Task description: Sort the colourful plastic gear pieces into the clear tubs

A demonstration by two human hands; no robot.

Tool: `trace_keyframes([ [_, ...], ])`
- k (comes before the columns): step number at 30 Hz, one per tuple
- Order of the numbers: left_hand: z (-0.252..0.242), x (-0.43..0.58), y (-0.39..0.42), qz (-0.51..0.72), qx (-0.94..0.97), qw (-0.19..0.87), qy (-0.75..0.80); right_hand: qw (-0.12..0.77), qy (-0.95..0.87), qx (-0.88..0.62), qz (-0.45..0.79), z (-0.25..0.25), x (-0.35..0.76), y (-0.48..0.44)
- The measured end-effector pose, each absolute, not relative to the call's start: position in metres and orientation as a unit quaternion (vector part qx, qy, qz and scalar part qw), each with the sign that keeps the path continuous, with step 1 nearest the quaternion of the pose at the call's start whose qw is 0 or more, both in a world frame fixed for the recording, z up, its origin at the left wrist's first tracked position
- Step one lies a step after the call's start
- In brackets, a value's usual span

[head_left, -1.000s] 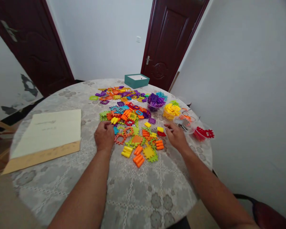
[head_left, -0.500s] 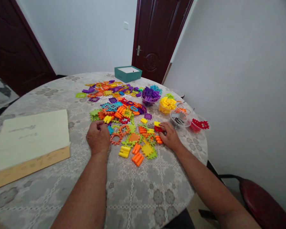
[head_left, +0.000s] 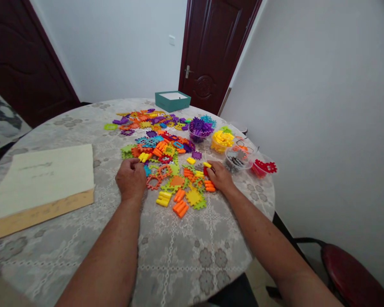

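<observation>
My left hand [head_left: 131,177] rests on the left edge of a loose pile of plastic building pieces, its fingers curled in. A yellow ribbed connector [head_left: 144,157] lies against its fingertips; whether anything is inside the grip is hidden. On the pile's right side, the fingers of my right hand [head_left: 220,175] are pinched around a small yellow connector [head_left: 207,164]. A red piece [head_left: 205,171] shows just below it, partly covered by the fingers. Orange connectors [head_left: 210,186] lie beside the right thumb. Between the hands are orange gear-edged frames [head_left: 153,182] and a yellow toothed plate [head_left: 193,196].
Clear tubs stand at the right: purple pieces [head_left: 200,128], yellow pieces [head_left: 222,140], grey pieces [head_left: 238,159] and red pieces [head_left: 265,167]. A green box [head_left: 173,101] sits at the back. Paper [head_left: 51,179] on a board lies left. A red chair [head_left: 355,273] stands right.
The right hand's fingers have drawn together around the yellow connector, which has turned and shifted slightly. My left hand stays at the pile's left edge. The whole view has moved a little.
</observation>
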State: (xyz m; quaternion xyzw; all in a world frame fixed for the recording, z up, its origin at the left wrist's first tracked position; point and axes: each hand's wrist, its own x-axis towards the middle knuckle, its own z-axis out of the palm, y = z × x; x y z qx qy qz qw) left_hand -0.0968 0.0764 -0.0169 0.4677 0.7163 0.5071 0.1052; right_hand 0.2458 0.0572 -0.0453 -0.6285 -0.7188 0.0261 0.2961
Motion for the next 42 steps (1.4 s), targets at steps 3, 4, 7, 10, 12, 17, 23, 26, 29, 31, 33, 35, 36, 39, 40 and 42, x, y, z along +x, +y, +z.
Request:
trace_keyframes([
  [3, -0.015, -0.096, 0.076, 0.515, 0.472, 0.093, 0.710, 0.324, -0.701, -0.634, 0.034, -0.048, 0.251, 0.058],
  [4, -0.014, -0.095, 0.075, 0.516, 0.475, 0.090, 0.707, 0.332, -0.700, -0.631, 0.036, -0.048, 0.252, 0.058],
  [7, -0.006, -0.089, 0.069, 0.521, 0.505, 0.088, 0.682, 0.354, -0.697, -0.622, 0.038, -0.047, 0.253, 0.058],
  [10, 0.003, -0.078, 0.060, 0.528, 0.559, 0.096, 0.632, 0.383, -0.684, -0.620, 0.031, -0.041, 0.250, 0.054],
  [12, 0.011, -0.071, 0.052, 0.528, 0.591, 0.101, 0.602, 0.399, -0.684, -0.610, 0.019, -0.034, 0.246, 0.048],
  [17, 0.028, -0.056, 0.036, 0.476, 0.676, 0.194, 0.528, 0.399, -0.760, -0.512, 0.032, -0.015, 0.224, 0.024],
  [23, 0.027, -0.038, 0.026, 0.318, 0.768, 0.335, 0.443, 0.357, -0.835, -0.414, 0.069, -0.009, 0.191, 0.007],
  [26, 0.024, -0.034, 0.026, 0.300, 0.781, 0.344, 0.425, 0.362, -0.838, -0.398, 0.093, -0.010, 0.189, 0.008],
  [29, 0.026, -0.038, 0.029, 0.337, 0.740, 0.364, 0.454, 0.410, -0.796, -0.436, 0.094, -0.012, 0.202, 0.017],
  [31, 0.029, -0.044, 0.032, 0.374, 0.693, 0.396, 0.472, 0.426, -0.756, -0.491, 0.075, -0.014, 0.215, 0.027],
  [33, 0.030, -0.049, 0.036, 0.409, 0.653, 0.418, 0.482, 0.401, -0.742, -0.533, 0.065, -0.015, 0.227, 0.039],
  [35, 0.029, -0.052, 0.040, 0.434, 0.624, 0.416, 0.499, 0.349, -0.755, -0.551, 0.066, -0.013, 0.234, 0.050],
  [36, 0.028, -0.053, 0.042, 0.441, 0.615, 0.408, 0.510, 0.319, -0.769, -0.550, 0.065, -0.011, 0.235, 0.055],
  [39, 0.025, -0.054, 0.045, 0.454, 0.601, 0.365, 0.548, 0.227, -0.828, -0.508, 0.067, -0.001, 0.233, 0.066],
  [40, 0.024, -0.054, 0.045, 0.459, 0.597, 0.350, 0.557, 0.197, -0.847, -0.488, 0.076, 0.003, 0.231, 0.069],
  [42, 0.023, -0.054, 0.044, 0.465, 0.589, 0.335, 0.570, 0.150, -0.870, -0.460, 0.097, 0.008, 0.227, 0.071],
])
